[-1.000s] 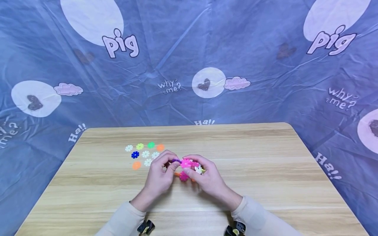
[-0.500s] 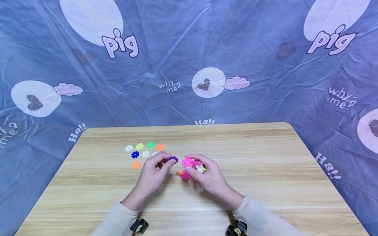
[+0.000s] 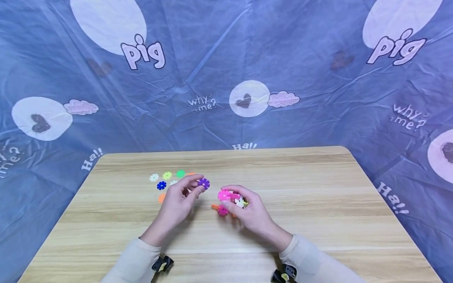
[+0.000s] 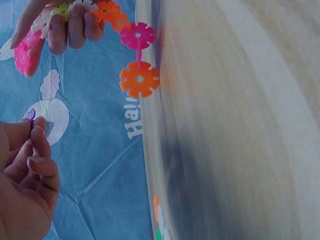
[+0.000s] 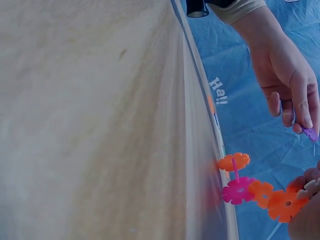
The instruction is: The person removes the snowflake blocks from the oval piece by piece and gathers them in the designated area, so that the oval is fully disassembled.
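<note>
My left hand [image 3: 177, 204] pinches a purple notched snowflake disc [image 3: 203, 183] between thumb and fingers, above the table and apart from the other discs. To its right, my right hand [image 3: 252, 208] grips a chain of interlocked snowflake discs [image 3: 223, 195] in pink, white, yellow and orange. The left wrist view shows the chain hanging from the right fingers, curving down to a magenta disc [image 4: 138, 36] and an orange disc [image 4: 139, 79] at its end. Part of the chain is hidden behind the right hand in the head view.
Several loose discs lie left of the left hand on the wooden table [image 3: 318, 188], among them a blue one [image 3: 161, 185], a green one [image 3: 180, 173] and a yellow one [image 3: 167, 175]. The left hand partly covers some. A blue printed cloth [image 3: 212, 59] hangs behind.
The left hand has drawn the purple disc away from the pink end of the chain, leftward and slightly away from me, turning its face into view. The right hand has barely moved.
</note>
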The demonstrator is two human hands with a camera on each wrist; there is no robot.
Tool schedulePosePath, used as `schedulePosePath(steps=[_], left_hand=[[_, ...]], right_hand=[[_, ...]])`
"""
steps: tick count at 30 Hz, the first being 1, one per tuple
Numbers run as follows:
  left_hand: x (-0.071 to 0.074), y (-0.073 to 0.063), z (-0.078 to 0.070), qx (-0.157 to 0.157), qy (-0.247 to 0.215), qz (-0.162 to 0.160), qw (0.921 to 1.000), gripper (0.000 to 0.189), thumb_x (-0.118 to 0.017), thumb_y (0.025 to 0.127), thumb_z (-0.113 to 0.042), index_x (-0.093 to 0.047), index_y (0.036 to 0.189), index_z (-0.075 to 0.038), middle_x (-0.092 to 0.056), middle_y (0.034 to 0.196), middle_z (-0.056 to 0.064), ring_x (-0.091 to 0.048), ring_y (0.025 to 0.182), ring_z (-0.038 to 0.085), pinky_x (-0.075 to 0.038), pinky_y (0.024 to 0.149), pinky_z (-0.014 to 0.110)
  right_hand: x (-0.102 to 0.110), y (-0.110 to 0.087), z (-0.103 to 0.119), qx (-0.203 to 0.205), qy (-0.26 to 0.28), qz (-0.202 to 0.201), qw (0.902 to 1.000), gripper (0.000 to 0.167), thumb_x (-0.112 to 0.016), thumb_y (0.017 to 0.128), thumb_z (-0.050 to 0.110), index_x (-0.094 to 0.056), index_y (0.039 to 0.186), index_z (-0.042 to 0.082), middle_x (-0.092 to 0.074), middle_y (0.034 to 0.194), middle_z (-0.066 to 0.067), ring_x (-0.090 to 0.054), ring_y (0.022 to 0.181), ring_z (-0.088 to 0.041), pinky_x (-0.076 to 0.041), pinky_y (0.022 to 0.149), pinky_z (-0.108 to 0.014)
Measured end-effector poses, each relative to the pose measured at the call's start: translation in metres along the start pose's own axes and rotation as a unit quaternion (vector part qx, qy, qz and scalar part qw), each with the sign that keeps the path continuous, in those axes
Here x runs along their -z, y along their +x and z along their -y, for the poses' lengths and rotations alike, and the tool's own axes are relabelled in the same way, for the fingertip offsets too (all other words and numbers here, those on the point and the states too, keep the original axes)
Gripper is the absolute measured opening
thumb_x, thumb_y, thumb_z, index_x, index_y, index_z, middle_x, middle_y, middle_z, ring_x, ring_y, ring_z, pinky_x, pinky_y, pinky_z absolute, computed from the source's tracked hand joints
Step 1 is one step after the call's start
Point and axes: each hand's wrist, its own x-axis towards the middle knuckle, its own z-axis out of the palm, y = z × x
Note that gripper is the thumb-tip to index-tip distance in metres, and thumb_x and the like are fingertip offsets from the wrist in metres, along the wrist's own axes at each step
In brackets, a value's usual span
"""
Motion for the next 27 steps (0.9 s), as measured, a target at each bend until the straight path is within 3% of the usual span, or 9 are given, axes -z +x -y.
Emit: schedulePosePath(steps=[8,12,22,27], left_hand=[[0.002,0.007,0.004,0.023,0.002,-0.012,0.9997,0.030,-0.075,0.090,-0.008,-0.069,0.120,-0.010,-0.072,0.086,-0.004,-0.061,0.069,0.011,-0.052,0.063,0.028],[0.003,0.013,0.009,0.027,0.022,-0.011,0.9993,0.030,-0.075,0.090,-0.009,-0.070,0.120,-0.012,-0.070,0.084,-0.004,-0.060,0.067,0.011,-0.052,0.060,0.026],[0.009,0.026,0.015,0.059,0.044,0.009,0.9972,0.033,-0.068,0.093,-0.002,-0.067,0.126,-0.008,-0.070,0.088,0.000,-0.062,0.077,0.016,-0.053,0.064,0.026],[0.010,0.033,0.018,0.088,0.047,0.015,0.9949,0.034,-0.070,0.093,-0.005,-0.067,0.126,-0.008,-0.072,0.089,0.002,-0.064,0.081,0.018,-0.053,0.062,0.027]], right_hand=[[0.000,0.000,-0.002,0.015,0.000,0.002,0.9999,0.037,-0.074,0.092,0.018,-0.066,0.128,0.015,-0.069,0.115,-0.005,-0.067,0.094,-0.020,-0.058,0.076,-0.032],[0.000,0.000,-0.001,0.001,0.000,0.002,1.0000,0.038,-0.075,0.091,0.020,-0.066,0.128,0.017,-0.069,0.115,-0.002,-0.067,0.095,-0.021,-0.058,0.076,-0.032],[-0.001,0.000,0.000,-0.009,0.003,0.001,1.0000,0.037,-0.076,0.091,0.021,-0.066,0.127,0.020,-0.069,0.114,-0.002,-0.066,0.087,-0.021,-0.057,0.062,-0.034],[-0.001,0.000,0.000,0.001,0.005,0.003,1.0000,0.038,-0.075,0.092,0.019,-0.066,0.128,0.016,-0.069,0.115,-0.005,-0.067,0.092,-0.022,-0.059,0.069,-0.032]])
